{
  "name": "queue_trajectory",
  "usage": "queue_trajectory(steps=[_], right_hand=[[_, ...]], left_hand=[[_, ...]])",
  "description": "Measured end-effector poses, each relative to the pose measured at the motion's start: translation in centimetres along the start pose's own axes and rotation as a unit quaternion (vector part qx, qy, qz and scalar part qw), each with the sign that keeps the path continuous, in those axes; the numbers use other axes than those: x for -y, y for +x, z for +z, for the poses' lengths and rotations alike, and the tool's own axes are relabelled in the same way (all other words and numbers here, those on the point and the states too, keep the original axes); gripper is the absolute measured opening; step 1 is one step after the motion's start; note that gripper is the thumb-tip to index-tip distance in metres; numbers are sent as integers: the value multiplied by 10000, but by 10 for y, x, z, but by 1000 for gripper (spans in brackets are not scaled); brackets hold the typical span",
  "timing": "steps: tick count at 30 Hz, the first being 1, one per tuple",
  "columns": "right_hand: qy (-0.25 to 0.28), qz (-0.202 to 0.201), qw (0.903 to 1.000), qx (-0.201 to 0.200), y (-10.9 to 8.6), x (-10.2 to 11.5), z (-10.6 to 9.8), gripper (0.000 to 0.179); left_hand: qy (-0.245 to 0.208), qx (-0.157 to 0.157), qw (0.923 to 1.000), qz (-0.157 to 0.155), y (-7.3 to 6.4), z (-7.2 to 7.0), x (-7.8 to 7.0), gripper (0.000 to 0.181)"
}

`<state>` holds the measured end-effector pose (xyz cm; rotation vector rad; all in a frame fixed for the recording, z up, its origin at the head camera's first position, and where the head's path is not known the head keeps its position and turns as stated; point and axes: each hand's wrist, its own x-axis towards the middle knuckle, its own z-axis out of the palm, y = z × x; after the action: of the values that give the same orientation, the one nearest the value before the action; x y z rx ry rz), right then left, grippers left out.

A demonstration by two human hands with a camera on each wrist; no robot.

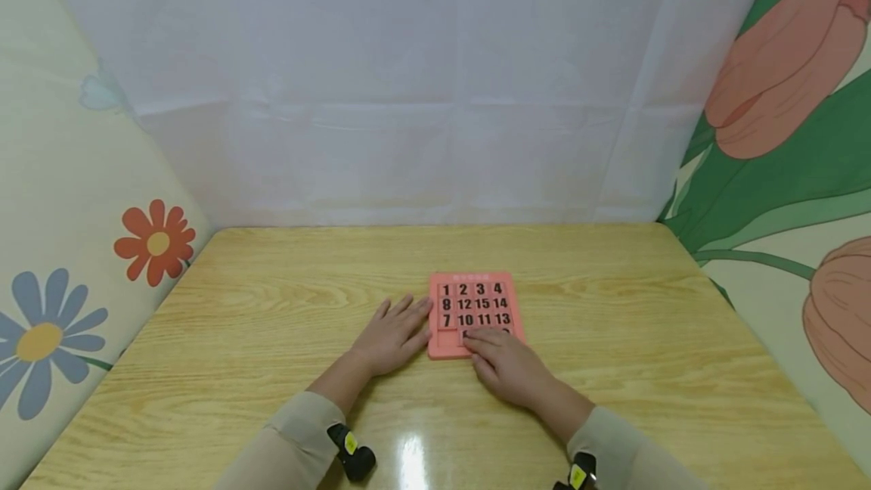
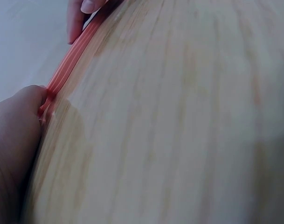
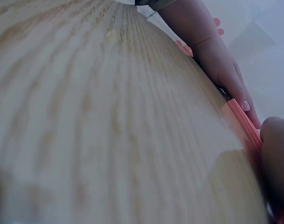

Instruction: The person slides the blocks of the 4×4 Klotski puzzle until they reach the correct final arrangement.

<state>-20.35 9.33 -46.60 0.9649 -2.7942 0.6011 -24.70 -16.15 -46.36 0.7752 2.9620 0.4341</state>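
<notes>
A pink sliding number puzzle [image 1: 469, 277] lies flat on the wooden table. Its top rows read 1 2 3 4, then 8 12 15 14, then 7 10 11 13. The vacant slot [image 1: 447, 339] is at the bottom left. My left hand [image 1: 391, 336] rests along the puzzle's left side, fingers extended and touching its edge. On the bottom row lie the fingers of my right hand [image 1: 506, 365], fairly straight, covering most of those tiles. Both wrist views show the puzzle's thin side edge [image 2: 67, 67] low on the table, with parts of both hands against it.
The wooden table [image 1: 292, 271] spreads around the puzzle. A white cloth [image 1: 435, 97] hangs behind its far edge, with flower-printed panels [image 1: 156, 244] at both sides. Black wrist cameras [image 1: 354, 456] are strapped over the light sleeves.
</notes>
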Motion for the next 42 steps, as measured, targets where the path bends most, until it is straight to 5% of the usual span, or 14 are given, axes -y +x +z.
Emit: queue_trajectory(steps=[13, 30, 42], right_hand=[[9, -16, 9999, -102, 2, 1, 0, 38], [-127, -79, 9998, 120, 36, 8, 3, 42], [-221, -73, 9992, 317, 34, 8, 4, 42]], left_hand=[[-43, -10, 10000, -24, -1, 0, -1, 61], [-92, 71, 9999, -52, -2, -4, -4, 60], [-108, 48, 9999, -39, -2, -3, -3, 60]])
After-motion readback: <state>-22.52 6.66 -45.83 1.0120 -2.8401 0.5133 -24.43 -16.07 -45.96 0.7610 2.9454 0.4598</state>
